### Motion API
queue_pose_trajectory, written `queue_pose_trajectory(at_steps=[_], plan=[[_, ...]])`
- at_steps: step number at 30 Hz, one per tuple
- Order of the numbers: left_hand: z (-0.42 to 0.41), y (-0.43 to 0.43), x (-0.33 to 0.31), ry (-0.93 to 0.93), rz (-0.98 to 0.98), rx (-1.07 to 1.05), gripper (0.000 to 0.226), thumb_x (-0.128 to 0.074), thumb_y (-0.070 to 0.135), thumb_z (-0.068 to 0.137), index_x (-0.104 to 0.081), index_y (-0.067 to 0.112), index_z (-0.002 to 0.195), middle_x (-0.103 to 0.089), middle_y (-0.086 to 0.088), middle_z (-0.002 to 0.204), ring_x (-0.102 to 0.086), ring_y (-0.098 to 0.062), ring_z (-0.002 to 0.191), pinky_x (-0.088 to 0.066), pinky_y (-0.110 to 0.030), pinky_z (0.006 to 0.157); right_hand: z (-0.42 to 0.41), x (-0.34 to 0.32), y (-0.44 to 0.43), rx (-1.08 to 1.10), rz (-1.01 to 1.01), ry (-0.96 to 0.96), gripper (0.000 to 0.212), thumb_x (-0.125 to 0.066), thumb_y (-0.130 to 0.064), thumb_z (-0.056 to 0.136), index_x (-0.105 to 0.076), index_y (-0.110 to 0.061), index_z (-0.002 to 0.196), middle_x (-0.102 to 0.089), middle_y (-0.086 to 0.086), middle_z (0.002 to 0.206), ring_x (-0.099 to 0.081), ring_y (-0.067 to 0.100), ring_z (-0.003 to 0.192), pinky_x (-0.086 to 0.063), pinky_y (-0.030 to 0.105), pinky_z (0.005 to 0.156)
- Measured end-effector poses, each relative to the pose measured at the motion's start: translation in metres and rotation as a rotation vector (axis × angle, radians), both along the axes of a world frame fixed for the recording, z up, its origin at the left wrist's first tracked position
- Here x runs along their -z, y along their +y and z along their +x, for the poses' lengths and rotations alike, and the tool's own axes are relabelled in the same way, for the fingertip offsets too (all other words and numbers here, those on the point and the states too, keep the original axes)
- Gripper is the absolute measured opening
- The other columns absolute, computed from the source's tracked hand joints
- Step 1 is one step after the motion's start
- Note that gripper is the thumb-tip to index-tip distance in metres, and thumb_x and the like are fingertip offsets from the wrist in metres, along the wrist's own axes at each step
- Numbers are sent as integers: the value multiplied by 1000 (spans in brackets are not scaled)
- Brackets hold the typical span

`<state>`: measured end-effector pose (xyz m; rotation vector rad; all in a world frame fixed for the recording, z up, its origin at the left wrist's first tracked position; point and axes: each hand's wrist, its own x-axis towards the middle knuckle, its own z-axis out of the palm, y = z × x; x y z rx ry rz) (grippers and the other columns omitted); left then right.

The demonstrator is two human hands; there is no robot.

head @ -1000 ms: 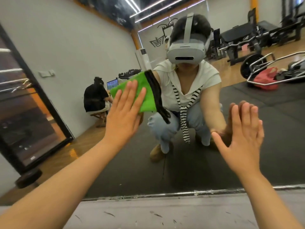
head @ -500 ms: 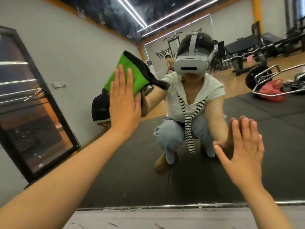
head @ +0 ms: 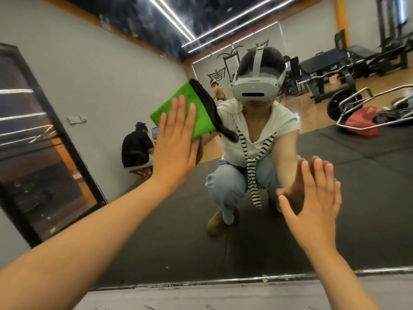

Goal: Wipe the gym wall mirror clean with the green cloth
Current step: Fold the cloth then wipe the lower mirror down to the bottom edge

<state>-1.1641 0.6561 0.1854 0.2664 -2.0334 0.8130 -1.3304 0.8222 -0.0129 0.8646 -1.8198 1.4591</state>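
Note:
The wall mirror (head: 156,247) fills almost the whole view and reflects me crouching in front of it. My left hand (head: 175,142) lies flat with straight fingers on the green cloth (head: 192,108), pressing it against the glass at upper left of centre. The cloth has a black edge that hangs down on its right side. My right hand (head: 317,204) is spread flat against the mirror at lower right, its palm meeting its own reflection, and holds nothing.
The mirror's metal bottom edge (head: 223,281) runs just above a grey scuffed ledge (head: 223,296). Reflected in the glass are a dark-framed door (head: 42,153) at left, a seated person, black floor mats and gym machines at right.
My left hand has slid the green cloth up the mirror and then slightly to the right. My right hand has stayed flat on the glass in the same place.

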Motion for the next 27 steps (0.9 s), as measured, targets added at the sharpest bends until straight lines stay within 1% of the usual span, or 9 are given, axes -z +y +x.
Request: queue_pose_trajectory(at_steps=[2,5,8,12,15,18,20,23,27], plan=[[11,-13,6,-145,-144,-3,64,-38,26,102,-14,6,158,-6,-15,165,7,-21,154,1,-41,126,8,-10,-2,-17,-106,-42,72,-48,-43,88,-33,-14,153,-18,6,164,-8,23,154,-5,46,124],[20,-19,-9,-198,-161,25,63,-36,26,103,-13,7,158,-7,-12,165,3,-18,154,-1,-38,127,18,-36,-4,-38,-179,-21,64,-51,-41,86,-44,-15,144,-27,14,156,-17,30,151,-13,57,120],[16,-12,-31,-50,-12,24,64,-36,24,103,-11,7,159,-3,-11,166,4,-17,154,2,-34,126,39,-62,-15,-92,-102,118,69,-50,-44,87,-39,-16,149,-24,9,160,-11,28,153,0,47,124],[6,-7,-51,164,139,-1,65,-37,22,105,-5,11,160,1,-11,168,12,-10,151,8,-29,124,68,-61,-45,-124,97,244,80,-55,-51,86,-29,-24,156,-11,6,167,-1,28,155,-2,52,122],[6,-8,-42,70,64,14,65,-38,24,104,-6,15,160,4,-8,166,13,-15,152,8,-34,125,60,-48,-55,-130,228,274,100,-75,-48,79,-19,-27,159,-1,4,168,5,27,154,2,49,121],[18,-16,-44,-126,-120,16,65,-38,29,102,-10,17,160,-1,-9,165,7,-19,154,5,-37,126,54,-47,-52,-153,256,269,107,-81,-43,75,-18,-28,160,0,4,168,8,25,154,6,45,121],[20,-17,-55,-98,-87,7,66,-38,30,102,-9,16,160,-1,-7,166,7,-16,154,6,-33,125,56,-49,-52,-153,253,259,106,-82,-41,75,-19,-27,159,-2,4,168,8,25,154,5,45,121],[4,-1,-52,114,176,38,67,-36,32,103,-5,16,160,5,-5,167,12,-14,153,10,-31,124,58,-49,-51,-160,251,249,104,-81,-39,76,-19,-28,159,-2,3,168,7,24,154,3,45,121],[-4,1,-11,13,60,23,65,-36,29,102,-9,13,160,1,-9,166,11,-18,153,8,-38,125,55,-50,-43,-222,250,241,100,-81,-32,78,-22,-29,158,-3,-1,168,5,21,155,3,44,122]])
